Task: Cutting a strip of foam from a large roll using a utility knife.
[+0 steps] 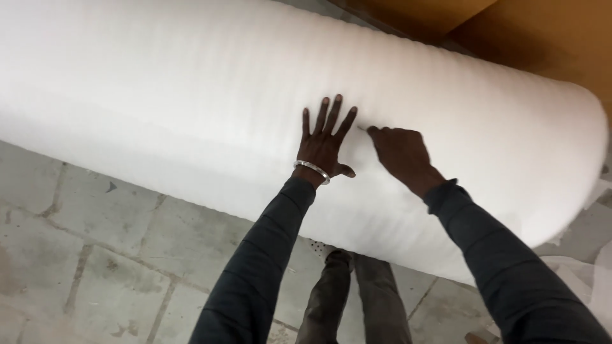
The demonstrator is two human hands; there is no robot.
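1. I see a large white foam roll (191,95) lying on its side across the whole view, running from the upper left to the right edge, where its rounded end shows. It rests over the floor, and its surface is finely ribbed.
2. My left hand (324,143) lies flat on the roll's curved face near the middle, fingers spread wide and pointing up the roll, palm pressed against the foam.
3. A silver bangle (311,171) circles the left wrist, just above the dark sleeve (255,267).
4. My right hand (403,155) sits just beside the left one, also on the roll. Its fingers are drawn together, the tips pinching at the foam surface close to the left hand's fingers; what exactly lies between the tips is too small for me to tell.
5. Below the roll, between my two arms, dark trouser legs (357,299) show.
6. The floor (83,242) is grey stone slabs with rough joints.
7. Behind the roll at the top right stands brown cardboard (542,38).
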